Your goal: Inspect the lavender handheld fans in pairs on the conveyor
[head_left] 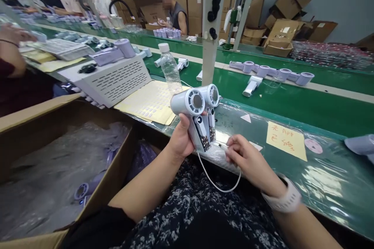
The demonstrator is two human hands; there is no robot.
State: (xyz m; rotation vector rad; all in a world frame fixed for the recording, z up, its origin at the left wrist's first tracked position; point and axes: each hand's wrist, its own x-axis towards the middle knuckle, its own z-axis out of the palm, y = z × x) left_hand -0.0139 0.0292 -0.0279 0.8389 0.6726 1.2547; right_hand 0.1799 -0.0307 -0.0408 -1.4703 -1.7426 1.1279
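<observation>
Two light blue handheld fans are together in my left hand [181,140], which is closed round their handles. The nearer fan [187,102] and the farther fan [210,95] have open handles with circuit boards showing. My right hand [241,151] is just right of the handles, its fingers pinched on a white cable [223,191]. The cable loops down below both hands and back up to the bottom of the nearer handle. A small plug end points toward the boards; whether it touches them cannot be made out.
A cardboard box [109,175] with plastic bags and purple fans stands at the left. Behind are a vented metal case [119,79], a plastic bottle [170,68] and a post [210,58]. A yellow note [286,140] lies right. Other people sit across the green belt.
</observation>
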